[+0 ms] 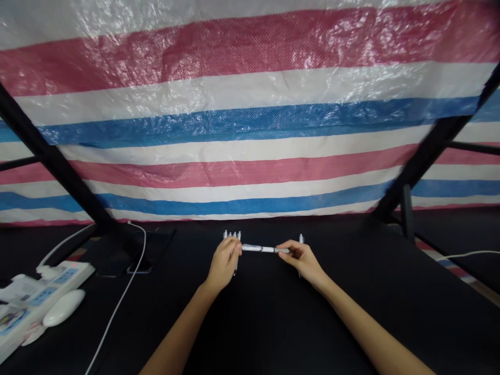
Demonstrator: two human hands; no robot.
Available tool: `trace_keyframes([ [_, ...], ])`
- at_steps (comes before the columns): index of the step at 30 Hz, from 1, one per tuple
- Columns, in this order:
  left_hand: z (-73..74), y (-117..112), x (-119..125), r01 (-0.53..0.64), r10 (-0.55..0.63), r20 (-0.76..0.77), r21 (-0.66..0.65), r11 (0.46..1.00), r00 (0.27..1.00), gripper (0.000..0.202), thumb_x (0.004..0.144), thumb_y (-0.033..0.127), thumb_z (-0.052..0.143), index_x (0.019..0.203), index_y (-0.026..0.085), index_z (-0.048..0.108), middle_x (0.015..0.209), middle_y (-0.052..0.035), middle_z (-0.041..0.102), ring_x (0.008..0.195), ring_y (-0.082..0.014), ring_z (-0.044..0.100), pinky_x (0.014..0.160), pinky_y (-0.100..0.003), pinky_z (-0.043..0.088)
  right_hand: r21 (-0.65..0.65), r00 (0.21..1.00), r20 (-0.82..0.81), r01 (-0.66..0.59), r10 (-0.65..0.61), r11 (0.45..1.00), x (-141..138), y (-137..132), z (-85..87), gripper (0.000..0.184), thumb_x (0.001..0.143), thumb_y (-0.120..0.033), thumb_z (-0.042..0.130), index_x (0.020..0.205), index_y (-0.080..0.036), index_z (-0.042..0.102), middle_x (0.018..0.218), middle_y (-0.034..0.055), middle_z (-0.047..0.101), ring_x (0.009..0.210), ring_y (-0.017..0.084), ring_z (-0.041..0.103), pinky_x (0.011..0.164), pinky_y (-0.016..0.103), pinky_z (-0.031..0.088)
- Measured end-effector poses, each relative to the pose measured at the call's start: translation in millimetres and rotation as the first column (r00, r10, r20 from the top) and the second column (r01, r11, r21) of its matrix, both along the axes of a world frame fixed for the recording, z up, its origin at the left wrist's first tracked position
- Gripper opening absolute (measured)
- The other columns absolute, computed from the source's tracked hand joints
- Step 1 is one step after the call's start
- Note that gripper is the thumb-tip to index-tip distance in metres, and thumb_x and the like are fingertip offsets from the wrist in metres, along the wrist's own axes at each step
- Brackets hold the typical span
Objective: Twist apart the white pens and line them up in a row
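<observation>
White pen (262,249) is held horiz. at frame ctr, over black surface (269,317). Its L end is pinched by fingers of L hand (224,264), its R end by fingers of R hand (302,260). White power strip (47,297) is located lower L.

White power strip (74,276) and oval mouse (63,308) at the left edge of the black tabletop (265,323); white cable (121,302) beside a dark flat device (135,255); striped tarpaulin (250,125) behind black frame bars (50,156).
</observation>
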State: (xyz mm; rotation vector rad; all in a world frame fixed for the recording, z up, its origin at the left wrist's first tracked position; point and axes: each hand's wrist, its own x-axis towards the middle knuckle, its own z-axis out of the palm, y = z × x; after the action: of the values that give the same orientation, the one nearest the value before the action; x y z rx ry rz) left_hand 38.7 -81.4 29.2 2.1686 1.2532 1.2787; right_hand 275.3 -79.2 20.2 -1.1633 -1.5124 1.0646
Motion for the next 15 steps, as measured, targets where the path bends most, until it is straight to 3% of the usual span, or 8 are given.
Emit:
trace_keyframes([
  [6,-0.7,-0.2,-1.7,-0.017,0.017,-0.100,-0.002,1.000,0.995,0.019,0.091,0.030,0.038,0.098,0.020,0.053,0.092,-0.0050,0.058,0.082,-0.0165,0.055,0.078,-0.030,0.042,0.037,0.997,0.013,0.074,-0.074,0.997,2.8,4.1,-4.5,0.032,0.066,-0.046,0.067,0.083,-0.018,0.068,0.058,-0.0005,0.054,0.049,0.010,0.040,0.047,0.024,0.030],
  [15,-1.6,1.3,-2.9,-0.025,0.034,-0.138,0.069,0.997,0.990,0.024,0.092,0.024,0.036,0.080,0.019,0.056,0.090,-0.0049,0.059,0.085,-0.0167,0.056,0.079,-0.030,0.042,0.057,0.997,0.003,0.071,-0.071,0.996,3.2,4.8,-5.8,0.028,0.065,-0.042,0.069,0.080,-0.019,0.070,0.054,-0.0003,0.056,0.046,0.009,0.040,0.044,0.024,0.031],
])
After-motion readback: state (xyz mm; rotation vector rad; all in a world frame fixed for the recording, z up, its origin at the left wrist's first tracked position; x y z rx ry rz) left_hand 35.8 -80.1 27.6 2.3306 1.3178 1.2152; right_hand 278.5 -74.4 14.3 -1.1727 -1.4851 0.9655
